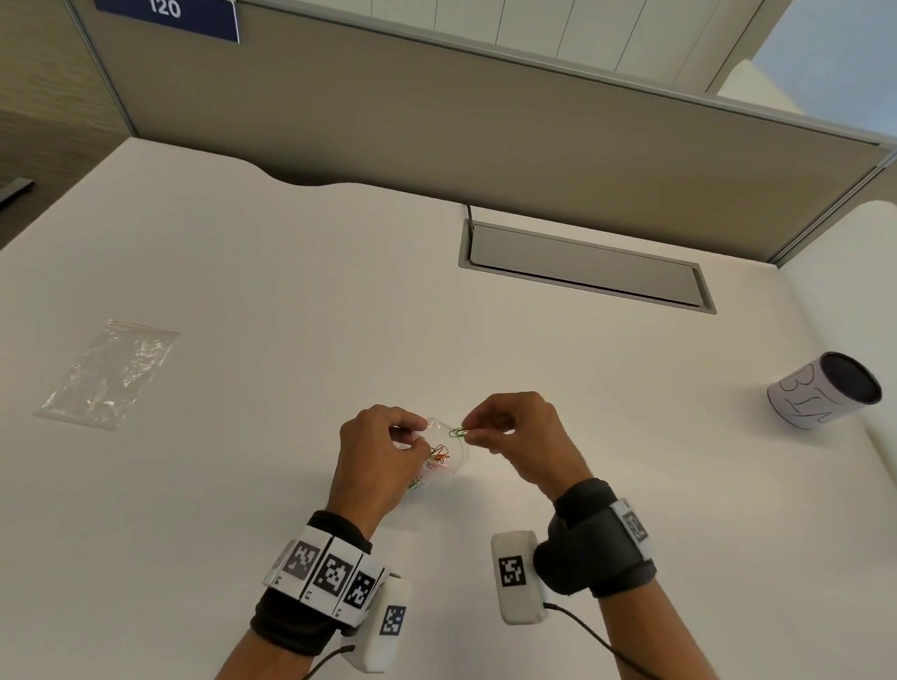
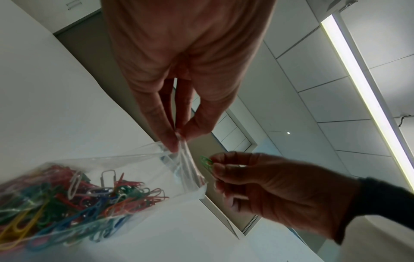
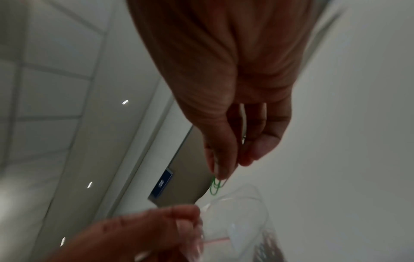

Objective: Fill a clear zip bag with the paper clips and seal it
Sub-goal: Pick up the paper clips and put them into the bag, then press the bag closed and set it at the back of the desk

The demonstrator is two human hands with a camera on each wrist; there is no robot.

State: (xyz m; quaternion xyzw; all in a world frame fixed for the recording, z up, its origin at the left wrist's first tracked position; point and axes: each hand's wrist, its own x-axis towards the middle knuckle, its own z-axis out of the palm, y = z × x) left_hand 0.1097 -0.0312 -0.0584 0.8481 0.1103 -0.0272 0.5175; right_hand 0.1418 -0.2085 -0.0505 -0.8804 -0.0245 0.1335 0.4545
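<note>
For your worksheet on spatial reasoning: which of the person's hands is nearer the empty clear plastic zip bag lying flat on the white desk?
Left. The left hand is nearer the empty zip bag, which lies off to its left; the right hand is farther right.

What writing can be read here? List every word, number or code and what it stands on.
"120": white digits on the blue sign fixed to the desk partition.
"BIN": handwritten on the white paper wrap of the dark cylindrical container, partly turned away, so a likely reading.
Small digits under the black-and-white square markers on the left wristband: too small to read.
</note>
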